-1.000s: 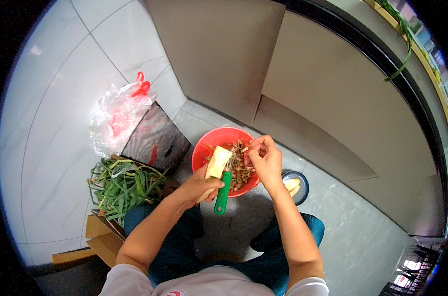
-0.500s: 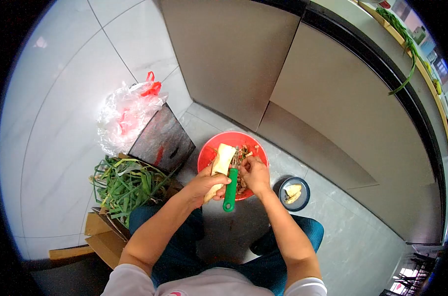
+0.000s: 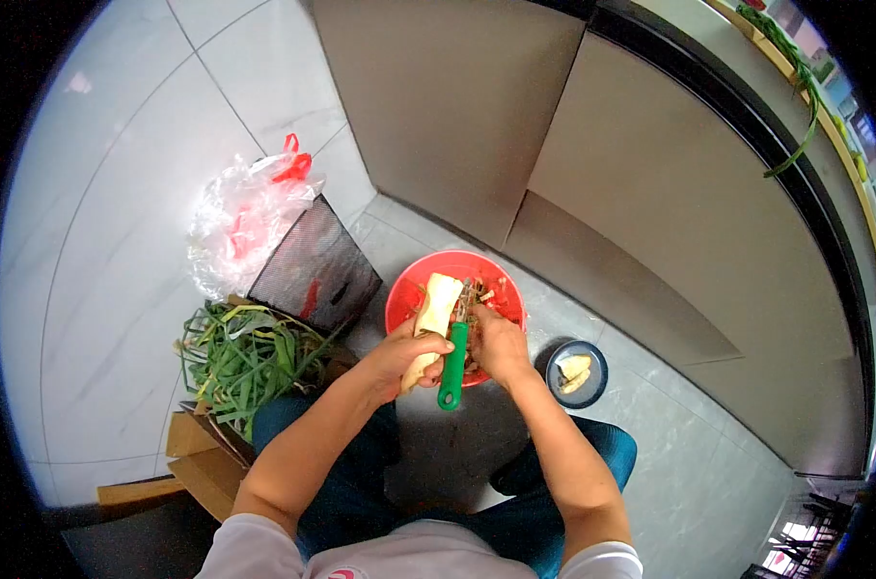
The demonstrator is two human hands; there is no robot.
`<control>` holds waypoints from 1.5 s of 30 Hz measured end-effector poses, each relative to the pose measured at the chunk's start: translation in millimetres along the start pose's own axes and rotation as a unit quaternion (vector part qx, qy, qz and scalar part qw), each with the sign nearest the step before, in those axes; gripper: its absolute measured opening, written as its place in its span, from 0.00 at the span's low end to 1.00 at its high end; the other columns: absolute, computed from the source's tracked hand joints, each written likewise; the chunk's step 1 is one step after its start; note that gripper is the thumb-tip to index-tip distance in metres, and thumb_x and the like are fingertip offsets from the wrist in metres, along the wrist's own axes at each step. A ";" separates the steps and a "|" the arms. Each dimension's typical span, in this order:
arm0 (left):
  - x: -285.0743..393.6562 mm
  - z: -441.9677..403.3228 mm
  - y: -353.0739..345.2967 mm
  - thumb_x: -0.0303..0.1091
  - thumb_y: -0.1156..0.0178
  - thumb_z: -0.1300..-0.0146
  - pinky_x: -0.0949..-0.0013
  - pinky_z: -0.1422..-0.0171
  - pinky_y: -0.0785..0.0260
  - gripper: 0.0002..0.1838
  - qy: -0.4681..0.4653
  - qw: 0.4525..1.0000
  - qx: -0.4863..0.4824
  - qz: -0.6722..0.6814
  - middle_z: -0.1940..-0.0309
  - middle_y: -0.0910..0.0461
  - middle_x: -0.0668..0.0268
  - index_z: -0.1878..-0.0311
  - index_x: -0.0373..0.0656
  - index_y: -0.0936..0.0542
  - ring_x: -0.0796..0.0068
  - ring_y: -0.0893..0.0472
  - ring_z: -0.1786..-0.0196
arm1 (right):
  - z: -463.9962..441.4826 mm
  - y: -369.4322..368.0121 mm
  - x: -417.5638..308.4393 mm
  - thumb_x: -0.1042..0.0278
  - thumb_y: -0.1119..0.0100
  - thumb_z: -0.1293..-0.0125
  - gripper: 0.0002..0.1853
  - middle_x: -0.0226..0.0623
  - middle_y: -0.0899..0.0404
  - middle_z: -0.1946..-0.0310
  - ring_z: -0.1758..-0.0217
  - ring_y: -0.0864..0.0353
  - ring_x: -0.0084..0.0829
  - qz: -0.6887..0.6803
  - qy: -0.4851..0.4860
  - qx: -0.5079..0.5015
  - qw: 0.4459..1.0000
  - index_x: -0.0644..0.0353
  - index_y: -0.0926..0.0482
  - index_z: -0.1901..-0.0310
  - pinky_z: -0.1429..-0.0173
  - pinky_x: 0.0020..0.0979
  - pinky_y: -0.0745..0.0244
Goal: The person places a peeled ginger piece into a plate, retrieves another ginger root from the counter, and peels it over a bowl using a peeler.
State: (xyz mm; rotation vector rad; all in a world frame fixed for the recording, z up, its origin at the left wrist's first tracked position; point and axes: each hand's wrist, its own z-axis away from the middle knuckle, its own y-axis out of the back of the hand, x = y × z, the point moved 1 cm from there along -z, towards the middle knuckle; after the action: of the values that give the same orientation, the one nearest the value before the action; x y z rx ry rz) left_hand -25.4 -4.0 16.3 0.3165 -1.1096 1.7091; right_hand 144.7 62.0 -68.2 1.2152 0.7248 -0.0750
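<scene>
My left hand [image 3: 411,355] is closed around a long, pale yellow peeled root vegetable [image 3: 438,301], its kind unclear, tilted over a red basin [image 3: 406,282]. Beside it is a green-handled peeler [image 3: 452,372], the handle against my left fingers and its metal head pointing away from me. My right hand [image 3: 499,345] is closed near the peeler's head, its fingertips mostly hidden; whether they pinch anything does not show. Brown peelings [image 3: 486,294] lie in the basin beneath both hands.
A dark round bowl [image 3: 604,378] with pale peeled pieces [image 3: 574,372] sits on the floor at right. To the left are a mesh bin [image 3: 317,261] with a plastic bag [image 3: 240,227], green leafy stalks [image 3: 250,362] and a cardboard box [image 3: 206,468]. Cabinet doors [image 3: 448,106] stand ahead.
My right hand's fingers have dipped slightly lower beside the peeler's head. My left hand keeps the root vegetable in nearly the same place, and the view has shifted a little.
</scene>
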 end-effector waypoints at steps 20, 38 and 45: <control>1.7 3.0 2.1 0.27 0.41 0.39 0.77 0.81 0.40 0.14 -0.011 0.999 -0.030 0.033 0.77 0.28 0.69 0.50 0.44 0.29 0.82 0.30 0.80 | 3.4 -12.6 -2.6 0.48 0.46 0.32 0.28 0.48 0.19 0.47 0.46 0.18 0.50 0.004 -0.021 -0.037 0.999 0.47 0.30 0.32 0.42 0.48 0.23; 3.8 4.7 -8.6 0.27 0.43 0.39 0.75 0.81 0.38 0.17 -0.047 0.999 -0.013 0.019 0.80 0.28 0.67 0.46 0.38 0.28 0.78 0.30 0.82 | 14.8 12.1 -15.2 0.53 0.38 0.32 0.14 0.32 0.18 0.63 0.64 0.16 0.27 -0.596 -0.121 -0.082 0.789 0.53 0.22 0.53 0.61 0.28 0.20; -0.5 -1.9 -15.0 0.25 0.41 0.41 0.76 0.80 0.36 0.23 -0.117 0.991 0.014 -0.061 0.71 0.26 0.67 0.42 0.39 0.33 0.80 0.26 0.79 | 26.4 36.0 -28.8 0.53 0.38 0.31 0.14 0.24 0.23 0.65 0.65 0.24 0.17 -0.660 -0.085 -0.123 0.736 0.51 0.24 0.52 0.61 0.23 0.22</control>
State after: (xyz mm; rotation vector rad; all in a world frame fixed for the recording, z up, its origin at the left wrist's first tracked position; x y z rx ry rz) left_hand -11.9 -2.2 22.8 0.6035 -1.2087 1.6085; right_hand 150.0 43.3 -18.8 0.2160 1.2651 -1.2185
